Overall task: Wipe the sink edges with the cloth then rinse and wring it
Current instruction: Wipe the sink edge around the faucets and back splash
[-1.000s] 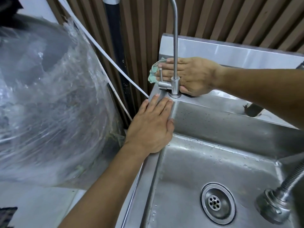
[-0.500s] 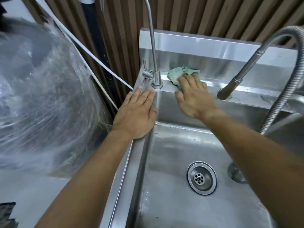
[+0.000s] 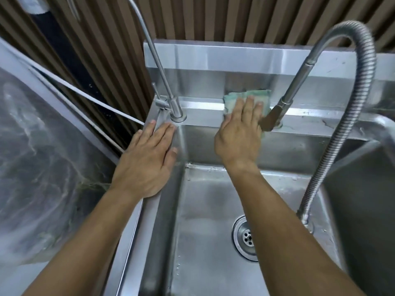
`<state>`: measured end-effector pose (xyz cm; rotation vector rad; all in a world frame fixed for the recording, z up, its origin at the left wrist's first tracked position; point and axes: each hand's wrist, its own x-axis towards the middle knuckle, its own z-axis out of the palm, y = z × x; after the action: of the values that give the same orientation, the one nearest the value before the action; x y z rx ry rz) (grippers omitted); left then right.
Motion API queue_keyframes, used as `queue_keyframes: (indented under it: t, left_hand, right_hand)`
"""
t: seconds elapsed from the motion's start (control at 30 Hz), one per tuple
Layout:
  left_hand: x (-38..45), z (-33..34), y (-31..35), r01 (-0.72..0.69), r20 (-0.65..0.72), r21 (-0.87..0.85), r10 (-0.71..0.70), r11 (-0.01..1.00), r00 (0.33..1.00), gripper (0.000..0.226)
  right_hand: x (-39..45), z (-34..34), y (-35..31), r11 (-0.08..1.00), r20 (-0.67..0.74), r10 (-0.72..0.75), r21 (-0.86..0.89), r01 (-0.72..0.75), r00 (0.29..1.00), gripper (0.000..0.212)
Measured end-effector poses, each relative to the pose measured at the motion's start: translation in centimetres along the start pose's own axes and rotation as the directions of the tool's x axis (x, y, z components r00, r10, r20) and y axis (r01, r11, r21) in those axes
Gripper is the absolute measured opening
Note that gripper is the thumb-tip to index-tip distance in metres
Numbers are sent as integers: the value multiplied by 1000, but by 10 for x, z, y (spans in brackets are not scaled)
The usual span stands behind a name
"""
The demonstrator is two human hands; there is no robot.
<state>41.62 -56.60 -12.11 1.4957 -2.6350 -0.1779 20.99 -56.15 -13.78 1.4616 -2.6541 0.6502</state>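
The right hand (image 3: 239, 133) and the green cloth (image 3: 245, 99) now sit farther right along the far sink ledge (image 3: 203, 116) (away from the thin tap (image 3: 176, 112)), just beside the sprayer nozzle (image 3: 271, 120).

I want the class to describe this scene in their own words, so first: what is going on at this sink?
A person is wiping a stainless steel sink. The right hand presses a green cloth flat on the back ledge, between the slim tap and the nozzle of the flexible hose tap. The left hand rests flat on the left rim. No water is running; rinsing and wringing are not yet done.
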Motion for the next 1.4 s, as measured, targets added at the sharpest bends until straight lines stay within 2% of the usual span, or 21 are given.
queue_keyframes:
  t: [0.03, 0.07, 0.13, 0.2, 0.27, 0.33, 0.43, 0.5, 0.53, 0.63, 0.7, 0.8, 0.9, 0.97, 1.03, 1.13, 1.4]
  left_hand:
    - [0, 0, 0, 4, 0, 2, -4, 1000, 1000, 66]
    - [0, 1, 1, 6, 1, 0, -6, 1000, 1000, 66]
    - [0, 2, 1, 8, 0, -4, -8, 1000, 1000, 66]
    - [0, 3, 0, 8, -2, -14, -8, 1000, 1000, 65]
    - [0, 4, 0, 11, -22, -25, -12, 1000, 1000, 66]
    - [0, 6, 2, 6, -33, -23, -7, 1000, 999, 67]
    - [1, 5, 2, -24, -45, -24, 23, 999, 999, 66]
    - [6, 1, 3, -79, -82, -63, 74, 995, 994, 64]
    - [9, 0, 4, -122, -104, -83, 113, 989, 988, 62]
    - [20, -1, 19, -230, -183, -148, 202, 962, 962, 60]
    - [30, -1, 33, -264, -204, -193, 224, 945, 953, 63]
    - [53, 0, 48, -281, -183, -82, 263, 956, 947, 73]
    - [77, 10, 59, -217, -25, 62, 219, 974, 975, 79]
    - [85, 21, 57, -195, 28, 145, 193, 970, 981, 84]
    - [85, 28, 52, -213, 8, 179, 215, 961, 977, 88]
    - [82, 31, 47, -246, -17, 183, 253, 952, 967, 89]
    - [79, 29, 46, -242, -18, 198, 250, 950, 968, 85]
  right_hand:
    - [-4, -2, -9, 999, 3, 49, 14, -49, 999, 59]
    - [-8, -2, -21, 999, 16, 38, 15, -39, 999, 61]
    - [-13, 4, -41, 992, 51, -130, 12, 129, 990, 63]
    - [-9, 10, -40, 948, 43, -319, 12, 319, 947, 63]
    - [1, 12, -24, 929, -11, -369, -19, 368, 930, 53]
    - [5, 14, -8, 951, -64, -308, -40, 306, 949, 53]
    - [-4, 15, -13, 1000, -132, -6, -4, 5, 991, 55]
    - [-8, 18, -32, 995, -122, 95, -7, -97, 988, 57]
    - [-7, 18, -38, 997, -107, 69, -15, -71, 992, 57]
    - [-5, 17, -22, 987, -72, -157, 4, 158, 985, 54]
    - [-1, 11, 4, 976, -96, -212, 26, 215, 973, 51]
    - [1, 5, 18, 993, -131, -98, 56, 106, 987, 54]
    - [2, 9, -3, 995, -126, 58, 91, -46, 990, 57]
    - [4, 7, -14, 987, -104, 126, 112, -114, 987, 60]
    - [3, 3, -12, 990, -24, 71, 126, -68, 997, 61]
    - [2, -6, 13, 980, 49, -159, 126, 152, 986, 56]
    - [1, 0, 9, 985, 23, -134, 113, 131, 991, 61]
